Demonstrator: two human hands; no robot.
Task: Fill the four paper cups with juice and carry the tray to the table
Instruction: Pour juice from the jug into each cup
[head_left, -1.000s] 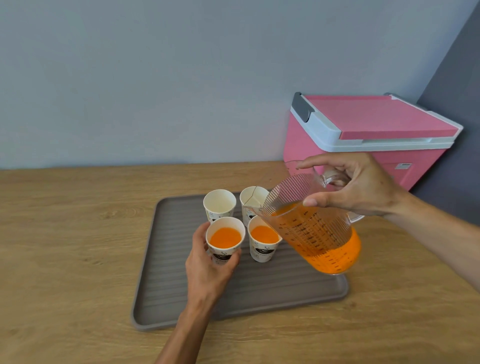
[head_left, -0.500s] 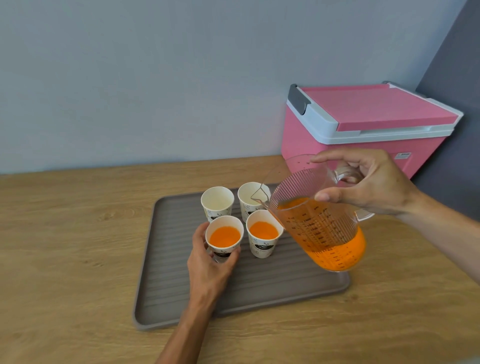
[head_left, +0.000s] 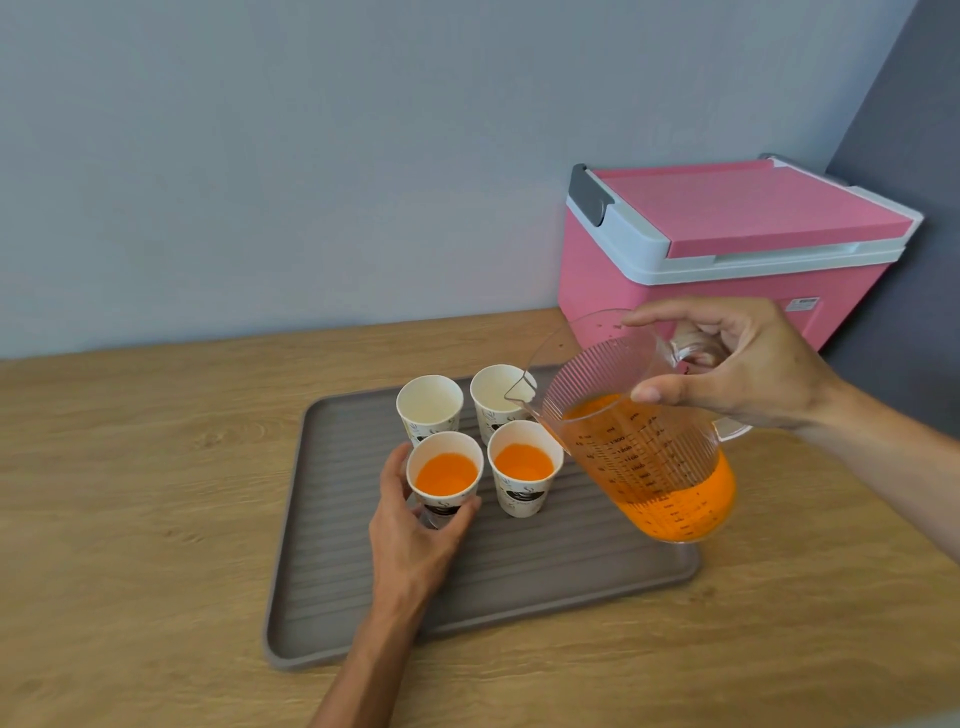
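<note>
While the left hand (head_left: 415, 525) still cups the front left cup (head_left: 445, 475) on the tray (head_left: 519, 592), the right hand (head_left: 737, 364), gripping the jug (head_left: 639, 441), has swung its spout over the empty back right cup (head_left: 497, 397), the third to fill.

Tilted pitcher (head_left: 654, 457) above two empty cups (head_left: 430, 402)

Left fingers (head_left: 402, 480) wrap the near-left cup (head_left: 445, 475); the near-right cup (head_left: 524, 474) stands just beside their tips, two empty cups (head_left: 430, 408) packed right behind. No gap to pass between cups. Jug (head_left: 641, 441) under right fingers (head_left: 670, 397) overhangs the far-right cup (head_left: 501, 397) and blocks that side. Bare tray (head_left: 519, 582) nearer than the left fingers, bare counter (head_left: 130, 493) left of them. Pink cooler (head_left: 727, 244) walls the space behind the right fingers.
</note>
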